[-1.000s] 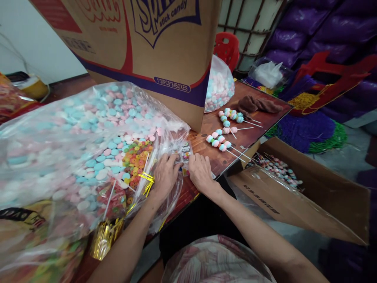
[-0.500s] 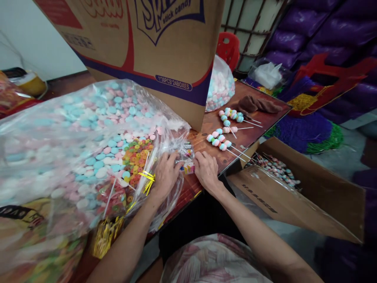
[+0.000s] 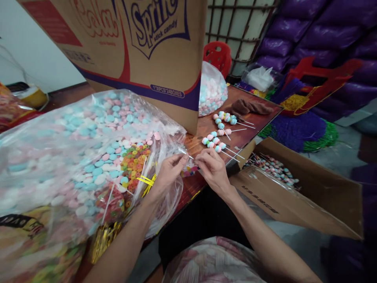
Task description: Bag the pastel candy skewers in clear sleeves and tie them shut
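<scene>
My left hand point(image 3: 172, 169) and my right hand point(image 3: 212, 167) are raised a little over the table edge, fingertips pinched close together. Between them shows a short, thin white piece point(image 3: 190, 157), perhaps a stick or bag edge; exactly what each hand grips is too small to tell. A small printed packet point(image 3: 190, 170) lies beneath them. Left of my hands, a large clear bag point(image 3: 167, 118) holds pink, blue and white candies point(image 3: 100, 171) and ring gummies point(image 3: 136, 159). Candy skewers point(image 3: 217, 144) rest on the table beyond my right hand.
A tall carton point(image 3: 165, 70) stands behind the bag. Gold twist ties point(image 3: 104, 241) lie at the near left. A brown cloth point(image 3: 250, 107) and another candy bag point(image 3: 212, 90) are farther back. An open box point(image 3: 306, 204) with candy sticks sits at the right, below the table.
Both hands have lifted off the packet, and their fingertips have come together around a thin white piece. The whole view has shifted slightly.
</scene>
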{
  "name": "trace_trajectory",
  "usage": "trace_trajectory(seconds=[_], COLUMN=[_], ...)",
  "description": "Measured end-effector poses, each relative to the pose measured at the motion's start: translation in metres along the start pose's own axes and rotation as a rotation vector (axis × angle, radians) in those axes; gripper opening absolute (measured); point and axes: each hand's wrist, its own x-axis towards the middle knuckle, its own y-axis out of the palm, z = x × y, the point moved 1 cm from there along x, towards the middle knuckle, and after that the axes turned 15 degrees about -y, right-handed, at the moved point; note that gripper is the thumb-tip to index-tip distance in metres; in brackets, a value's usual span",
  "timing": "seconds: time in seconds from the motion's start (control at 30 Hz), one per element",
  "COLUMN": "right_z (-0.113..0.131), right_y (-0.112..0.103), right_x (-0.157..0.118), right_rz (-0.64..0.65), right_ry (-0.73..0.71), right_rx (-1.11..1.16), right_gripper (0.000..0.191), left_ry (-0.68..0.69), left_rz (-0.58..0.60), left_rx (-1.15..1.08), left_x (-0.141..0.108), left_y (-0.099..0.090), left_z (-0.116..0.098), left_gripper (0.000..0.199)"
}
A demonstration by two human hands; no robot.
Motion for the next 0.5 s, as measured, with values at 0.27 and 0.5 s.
trace_trajectory(seconds=[0.27, 0.5], right_z=[-0.002, -0.006], right_y=[-0.010, -0.009], right_x=[-0.026, -0.031], right_rz=[-0.215, -0.415], right_ry=[0.442, 0.655], right_rx=[0.500, 0.812], right_gripper=[0.027, 0.022], left_ry=[-0.183, -0.263], left_rz=[0.093, 0.071], left_rx=[-0.457, -0.838], left_x=[-0.007, -0.017], left_y=[0.040, 0.073], left_z=[0.009, 0.009], left_gripper=[0.022, 0.027])
